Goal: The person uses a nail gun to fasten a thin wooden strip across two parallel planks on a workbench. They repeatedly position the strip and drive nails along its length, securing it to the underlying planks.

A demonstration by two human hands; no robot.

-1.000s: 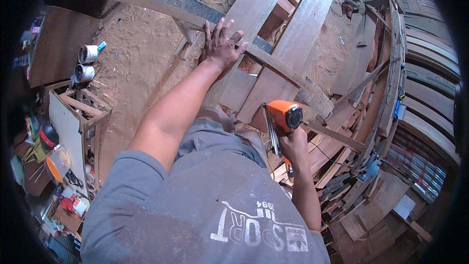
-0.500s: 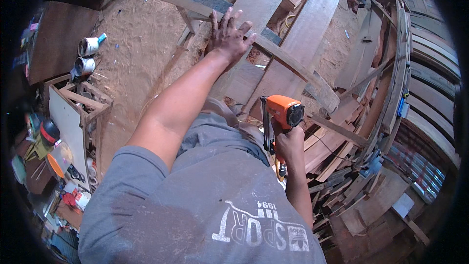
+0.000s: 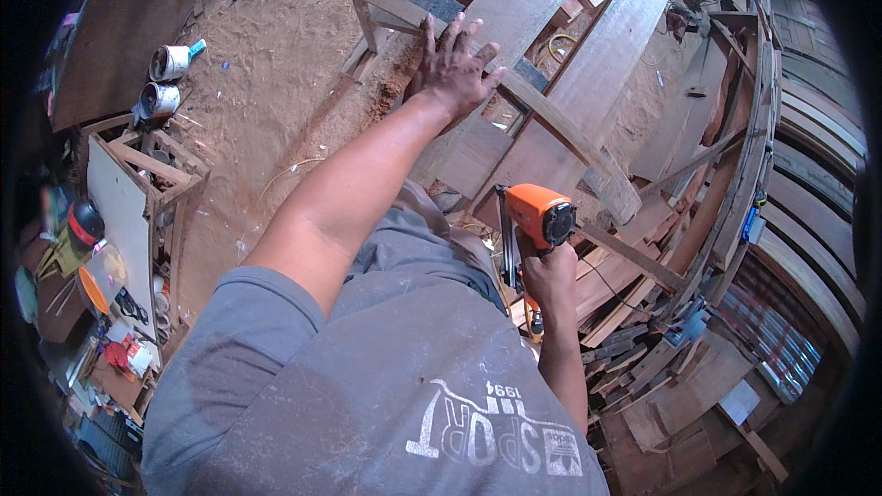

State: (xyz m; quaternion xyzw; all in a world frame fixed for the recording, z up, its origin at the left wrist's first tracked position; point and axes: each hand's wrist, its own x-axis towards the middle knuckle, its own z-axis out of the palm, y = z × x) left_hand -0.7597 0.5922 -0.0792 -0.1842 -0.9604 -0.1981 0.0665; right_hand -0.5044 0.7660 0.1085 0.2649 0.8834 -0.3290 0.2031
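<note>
Orange nail gun (image 3: 537,219) beside planks (image 3: 542,0)

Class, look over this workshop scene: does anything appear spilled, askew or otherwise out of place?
Two cans lie tipped on their sides on the dirt floor at upper left, open ends showing. Offcuts sit in a jumbled heap beside the right hand.

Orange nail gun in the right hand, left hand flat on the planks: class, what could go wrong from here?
1. The left hand lies spread on the plank; if the orange nail gun fires near it, fingers could be hit.
2. The right hand holds the gun close to the body, so a slip might point it at the legs.
3. Loose offcuts below could trip.
</note>
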